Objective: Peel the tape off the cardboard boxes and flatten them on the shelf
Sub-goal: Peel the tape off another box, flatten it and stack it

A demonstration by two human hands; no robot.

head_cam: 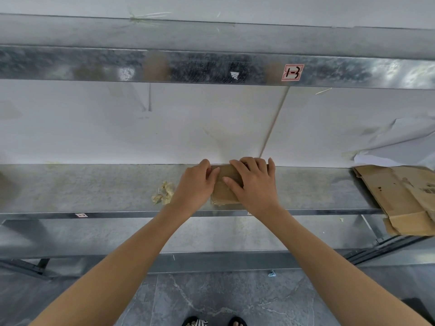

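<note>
A small brown cardboard box (223,192) sits on the metal shelf (94,189) against the white back wall. My left hand (195,187) grips its left side, with the fingers curled over the top edge. My right hand (255,182) lies over the right part of the box, its fingers bent over the top and far edge, thumb pointing left across the top face. Most of the box is hidden under both hands. A crumpled wad of peeled tape (163,192) lies on the shelf just left of my left hand.
Flattened cardboard (404,198) lies at the shelf's right end and overhangs the front edge, with torn white paper (395,151) behind it. A lower shelf (211,234) runs below, an upper shelf beam (188,67) above. Grey tiled floor (211,297) lies underneath.
</note>
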